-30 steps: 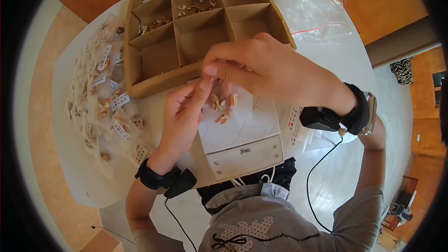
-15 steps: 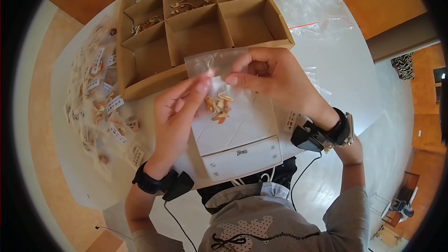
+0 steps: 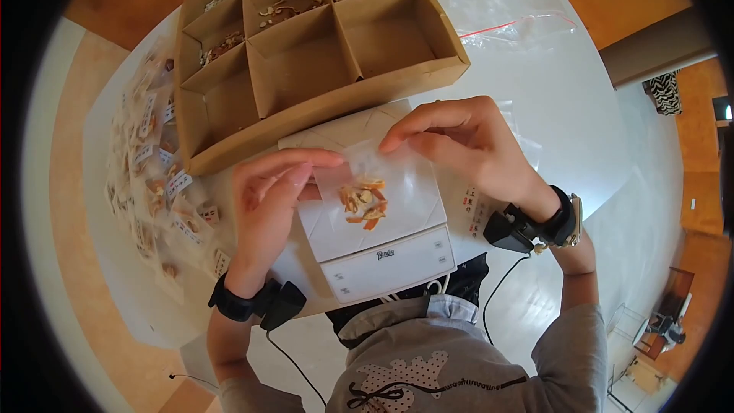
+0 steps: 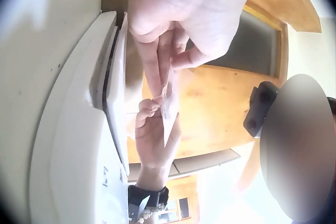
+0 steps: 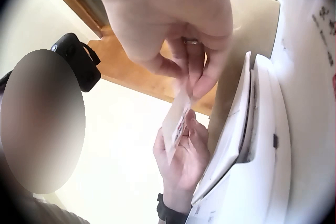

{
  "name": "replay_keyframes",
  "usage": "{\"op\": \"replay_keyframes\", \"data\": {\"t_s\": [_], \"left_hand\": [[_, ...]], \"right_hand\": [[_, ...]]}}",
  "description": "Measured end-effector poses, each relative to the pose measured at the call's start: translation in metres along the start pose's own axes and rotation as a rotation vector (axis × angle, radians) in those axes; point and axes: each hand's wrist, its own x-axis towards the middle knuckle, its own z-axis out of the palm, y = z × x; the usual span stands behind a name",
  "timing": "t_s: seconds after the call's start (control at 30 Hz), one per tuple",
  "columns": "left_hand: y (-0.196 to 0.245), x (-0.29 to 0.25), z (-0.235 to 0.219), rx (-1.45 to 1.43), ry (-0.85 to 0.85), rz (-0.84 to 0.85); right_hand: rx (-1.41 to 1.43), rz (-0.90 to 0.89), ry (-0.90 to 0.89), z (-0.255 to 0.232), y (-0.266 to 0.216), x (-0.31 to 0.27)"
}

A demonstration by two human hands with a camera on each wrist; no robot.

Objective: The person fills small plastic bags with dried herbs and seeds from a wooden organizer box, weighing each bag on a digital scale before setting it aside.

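Note:
A small clear plastic bag (image 3: pixel 353 172) with dried orange and pale slices (image 3: pixel 364 203) gathered in its lower part is held over a white digital scale (image 3: pixel 382 260). My left hand (image 3: pixel 265 203) pinches the bag's left side between thumb and fingers. At the bag's upper right edge, the fingertips and thumb of my right hand (image 3: pixel 468 141) pinch it. Both wrist views show the bag edge-on, a thin sheet (image 4: pixel 169 111) stretched between the two hands, with printed marks on one face in the right wrist view.
Beyond the scale stands a divided cardboard box (image 3: pixel 329 107), with dried pieces in some far and left compartments. Filled, labelled bags (image 3: pixel 157 176) are heaped on the left of the white table (image 3: pixel 566 130). Labelled bags (image 3: pixel 478 199) lie right of the scale, and a large clear bag (image 3: pixel 520 27) at the far right.
My right hand has moved from over the left fingertips out to the bag's right edge. The bag has come nearer my body and lies flatter in view. The box appears farther left.

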Motion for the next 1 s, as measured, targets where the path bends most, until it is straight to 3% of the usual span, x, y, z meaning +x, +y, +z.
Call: {"op": "replay_keyframes", "data": {"t_s": [0.1,0.3,0.4,0.47,0.53,0.57,0.6,0.63,0.7,0.73,0.8,0.87,0.93,1.0], "left_hand": [[0.000,-0.002,0.006,0.173,-0.040,0.079],[0.015,-0.009,0.023,0.358,0.101,-0.002],[0.036,-0.011,0.013,0.572,0.201,0.247],[0.056,-0.016,-0.001,0.775,0.595,0.353],[0.073,-0.014,-0.027,0.759,0.839,0.574],[0.082,-0.012,-0.032,0.895,0.922,0.711],[0.087,-0.014,-0.038,0.985,0.989,0.716],[0.091,-0.015,-0.065,0.966,0.953,0.675],[0.098,-0.015,-0.118,1.438,0.661,0.481],[0.087,-0.011,-0.118,1.366,0.599,0.439],[0.071,-0.006,-0.089,1.377,0.568,0.333],[0.059,-0.001,-0.028,1.376,0.472,0.333],[0.046,-0.002,0.014,1.310,0.151,0.255],[0.045,0.003,0.056,1.420,-0.542,0.251]], "right_hand": [[-0.103,-0.065,0.038,0.008,-0.002,-0.007],[-0.254,-0.069,0.091,0.002,-0.017,-0.016],[-0.264,-0.155,0.286,-0.019,-0.027,-0.022],[-0.286,-0.149,0.415,-0.034,-0.032,-0.037],[-0.406,-0.025,0.441,-0.048,-0.031,-0.058],[-0.530,-0.030,0.419,-0.053,-0.022,-0.068],[-0.653,-0.035,0.395,-0.054,-0.009,-0.078],[-0.775,-0.039,0.371,-0.053,-0.001,-0.086],[-1.023,-0.073,0.238,-0.044,0.014,-0.099],[-1.108,-0.036,0.231,-0.036,0.021,-0.104],[-1.185,0.046,0.228,-0.021,0.028,-0.110],[-1.182,0.038,0.240,-0.019,0.032,-0.112],[-1.199,0.028,0.240,-0.019,0.036,-0.114],[-1.237,0.017,0.239,-0.022,0.040,-0.115]]}}
